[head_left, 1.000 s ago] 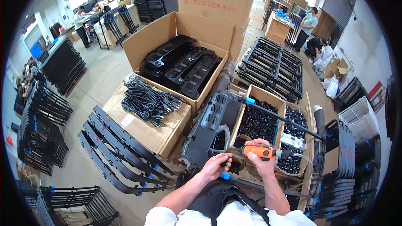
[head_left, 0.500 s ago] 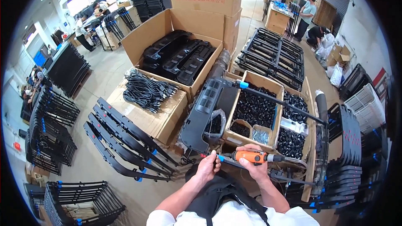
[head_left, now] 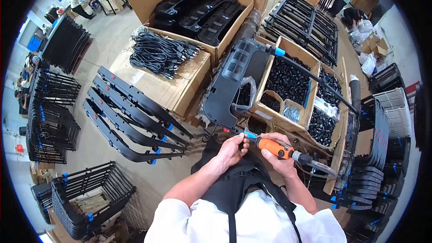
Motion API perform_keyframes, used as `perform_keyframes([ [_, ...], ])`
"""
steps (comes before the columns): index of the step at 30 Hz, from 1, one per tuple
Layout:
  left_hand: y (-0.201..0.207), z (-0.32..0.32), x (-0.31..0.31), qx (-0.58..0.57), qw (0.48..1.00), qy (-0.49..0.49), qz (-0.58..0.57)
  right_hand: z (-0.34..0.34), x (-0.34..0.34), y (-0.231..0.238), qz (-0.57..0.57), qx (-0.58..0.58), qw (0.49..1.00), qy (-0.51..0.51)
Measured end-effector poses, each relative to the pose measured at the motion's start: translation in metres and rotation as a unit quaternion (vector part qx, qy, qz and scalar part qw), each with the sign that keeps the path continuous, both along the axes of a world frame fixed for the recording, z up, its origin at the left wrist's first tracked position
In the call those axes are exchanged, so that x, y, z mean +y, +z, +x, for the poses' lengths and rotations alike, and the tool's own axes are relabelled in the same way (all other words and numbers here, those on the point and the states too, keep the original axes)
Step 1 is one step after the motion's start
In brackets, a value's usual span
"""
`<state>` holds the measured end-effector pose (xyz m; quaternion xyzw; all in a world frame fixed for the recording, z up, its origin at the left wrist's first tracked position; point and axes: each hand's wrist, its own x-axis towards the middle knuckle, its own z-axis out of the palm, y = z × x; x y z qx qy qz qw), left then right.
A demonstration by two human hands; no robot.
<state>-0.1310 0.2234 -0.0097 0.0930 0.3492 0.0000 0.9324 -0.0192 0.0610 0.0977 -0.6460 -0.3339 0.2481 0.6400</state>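
Note:
My right hand (head_left: 280, 156) is wrapped round an orange power screwdriver (head_left: 271, 147), its nose pointing left and a hose behind it. Beside that nose, my left hand (head_left: 233, 150) pinches with thumb and fingers. What it holds is too small to make out. Both hands are at the near bar of a black frame, which carries blue tape (head_left: 280, 52) at its far corner. A black plastic housing (head_left: 219, 103) with vent slots is set along the frame's left side, just beyond my left hand.
Wooden bins hold black plastic parts (head_left: 288, 81) and silver screws (head_left: 291, 112). Coiled black cables (head_left: 157, 49) lie on a carton left of the housing; behind stands an open cardboard box (head_left: 243, 18) of black panels. Assembled frames (head_left: 130, 121) lean at left. Co-workers are farther back.
My view has tilted down, so things stand higher in the picture. The screwdriver's nose has come closer to my left fingertips, and the tool now slants more.

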Motion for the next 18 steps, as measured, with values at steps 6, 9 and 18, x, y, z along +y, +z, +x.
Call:
perform_keyframes([
  [6, -0.003, -0.014, 0.013, -0.009, 0.999, -0.023, -0.038, -0.004, 0.016, 0.002, -0.058, -0.026, 0.997, 0.042],
  [9, 0.005, -0.016, 0.018, -0.012, 0.999, -0.007, -0.04, -0.007, 0.027, -0.001, -0.062, -0.025, 0.997, 0.032],
  [18, 0.015, -0.057, 0.05, -0.019, 0.993, -0.103, 0.046, -0.009, 0.051, 0.001, -0.03, -0.014, 0.999, -0.02],
])
